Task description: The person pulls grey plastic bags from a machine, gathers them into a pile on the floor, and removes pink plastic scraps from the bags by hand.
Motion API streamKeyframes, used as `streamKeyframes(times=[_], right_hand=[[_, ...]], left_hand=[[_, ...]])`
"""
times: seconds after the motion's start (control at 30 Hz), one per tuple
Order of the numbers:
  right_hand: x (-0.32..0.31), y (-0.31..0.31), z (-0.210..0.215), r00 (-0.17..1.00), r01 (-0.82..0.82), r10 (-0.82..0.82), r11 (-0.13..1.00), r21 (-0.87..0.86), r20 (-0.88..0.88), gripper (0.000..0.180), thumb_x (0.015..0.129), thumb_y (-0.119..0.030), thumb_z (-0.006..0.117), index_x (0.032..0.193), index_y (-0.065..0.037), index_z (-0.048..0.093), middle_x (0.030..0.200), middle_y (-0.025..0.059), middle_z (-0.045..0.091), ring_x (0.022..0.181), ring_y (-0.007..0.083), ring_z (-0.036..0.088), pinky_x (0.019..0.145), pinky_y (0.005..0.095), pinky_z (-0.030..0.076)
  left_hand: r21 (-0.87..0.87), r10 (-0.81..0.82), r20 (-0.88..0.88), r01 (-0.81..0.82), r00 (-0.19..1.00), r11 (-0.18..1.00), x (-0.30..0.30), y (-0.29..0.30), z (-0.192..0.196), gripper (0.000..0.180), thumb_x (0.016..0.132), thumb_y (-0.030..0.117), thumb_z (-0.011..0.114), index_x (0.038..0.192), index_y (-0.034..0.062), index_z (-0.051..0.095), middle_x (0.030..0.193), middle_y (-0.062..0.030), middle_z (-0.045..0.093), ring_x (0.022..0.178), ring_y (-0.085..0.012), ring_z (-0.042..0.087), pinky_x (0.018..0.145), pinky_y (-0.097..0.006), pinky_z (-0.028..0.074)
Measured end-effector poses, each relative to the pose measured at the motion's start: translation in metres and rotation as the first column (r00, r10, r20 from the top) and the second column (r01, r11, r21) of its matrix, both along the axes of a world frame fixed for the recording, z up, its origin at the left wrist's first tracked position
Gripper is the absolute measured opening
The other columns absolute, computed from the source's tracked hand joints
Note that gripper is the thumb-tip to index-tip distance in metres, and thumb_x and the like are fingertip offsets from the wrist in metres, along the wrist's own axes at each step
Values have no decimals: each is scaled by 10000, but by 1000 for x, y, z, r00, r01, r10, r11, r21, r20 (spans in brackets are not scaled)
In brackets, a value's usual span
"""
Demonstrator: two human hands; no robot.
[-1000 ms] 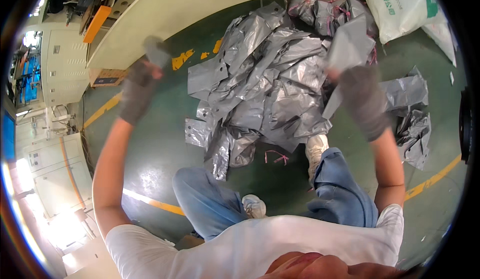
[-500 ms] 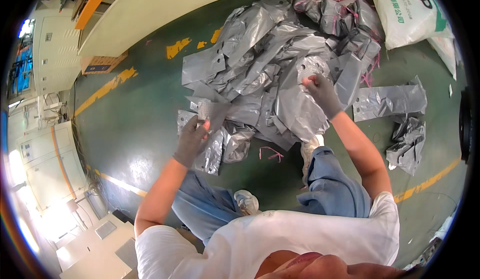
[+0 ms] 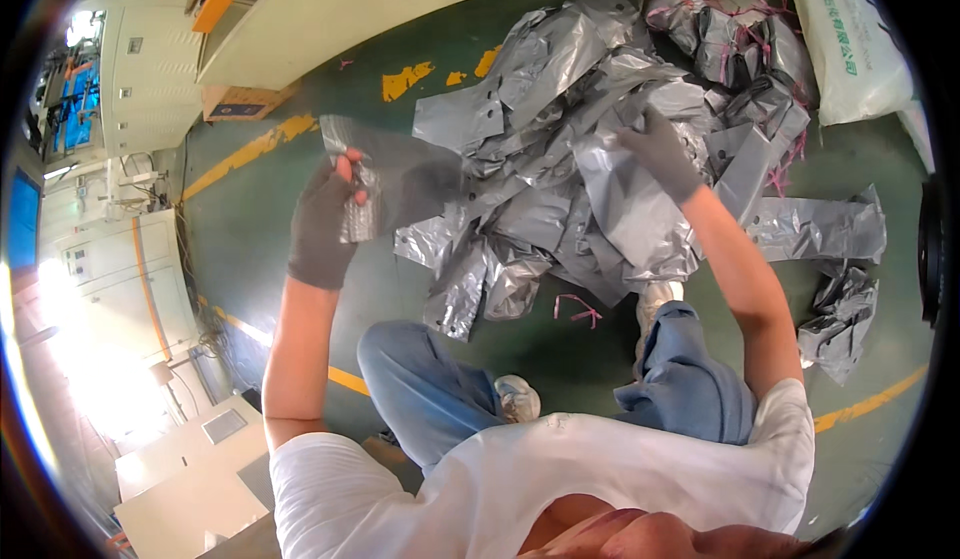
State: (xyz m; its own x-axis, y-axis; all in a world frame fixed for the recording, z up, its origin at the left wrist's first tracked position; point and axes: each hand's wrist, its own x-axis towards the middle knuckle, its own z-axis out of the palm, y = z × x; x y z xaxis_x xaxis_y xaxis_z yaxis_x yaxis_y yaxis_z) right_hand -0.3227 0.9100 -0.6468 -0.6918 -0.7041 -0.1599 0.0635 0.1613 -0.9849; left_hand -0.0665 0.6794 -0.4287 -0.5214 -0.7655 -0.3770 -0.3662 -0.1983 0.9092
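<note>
My left hand (image 3: pixel 326 214), in a grey glove with bare fingertips, is raised to the left of the pile. Its fingers pinch the gathered end of a thin grey plastic bag (image 3: pixel 415 179), which stretches rightward to the pile's edge. Gloved the same way, my right hand (image 3: pixel 662 159) reaches onto the upper right of the pile. Its fingers close on the upper part of another grey plastic bag (image 3: pixel 640 209); the fingertips are partly hidden. Under and around both hands lies a heap of crumpled grey plastic bags (image 3: pixel 540 139), some with punched holes.
Bundles of grey bags tied with pink string (image 3: pixel 730 44) lie at the back right, beside a white sack (image 3: pixel 850 44). Separate grey pieces (image 3: pixel 820 229) lie on the right. A scrap of pink string (image 3: pixel 577 312) is near my feet. Pale cabinets (image 3: pixel 150 79) stand at left.
My left hand has moved left and up, drawing its bag out from the pile's edge. My right hand has shifted slightly on the pile, lifting the bag's upper part. The whole view has shifted.
</note>
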Motion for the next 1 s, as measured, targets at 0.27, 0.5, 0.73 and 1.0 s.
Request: streamKeyframes(times=[0.27,0.5,0.73,1.0], right_hand=[[5,53,150,857,-297,487,735,-609,169,461,786,-57,653,1216,31,512,1155,68,587,1083,134,527,907,288,414],[6,53,157,894,-372,435,855,-362,109,481,838,-163,629,1261,18,487,1018,10,589,936,75,501,840,244,400],[-10,66,88,927,-374,362,906,-198,-97,490,830,-215,644,1244,-5,488,1099,56,583,979,121,544,844,277,429],[-103,151,-76,750,651,-167,357,670,-640,588,704,-393,699,1151,-66,500,988,225,588,1000,351,569,864,421,445]], left_hand=[[123,-544,9,539,839,833,-67,4,25,345,897,318,566,1127,62,598,868,32,538,741,-30,485,615,-171,400],[623,-399,-421,580,814,525,-120,87,32,570,896,454,527,1244,6,474,1060,-32,558,887,-90,511,841,-244,428],[3,-701,250,723,668,691,-113,72,42,417,834,304,620,1136,24,560,840,18,536,760,-71,479,712,-207,394],[-42,-253,-30,251,967,967,-53,23,152,249,870,291,595,1026,97,610,926,29,560,659,-41,482,563,-160,367]])
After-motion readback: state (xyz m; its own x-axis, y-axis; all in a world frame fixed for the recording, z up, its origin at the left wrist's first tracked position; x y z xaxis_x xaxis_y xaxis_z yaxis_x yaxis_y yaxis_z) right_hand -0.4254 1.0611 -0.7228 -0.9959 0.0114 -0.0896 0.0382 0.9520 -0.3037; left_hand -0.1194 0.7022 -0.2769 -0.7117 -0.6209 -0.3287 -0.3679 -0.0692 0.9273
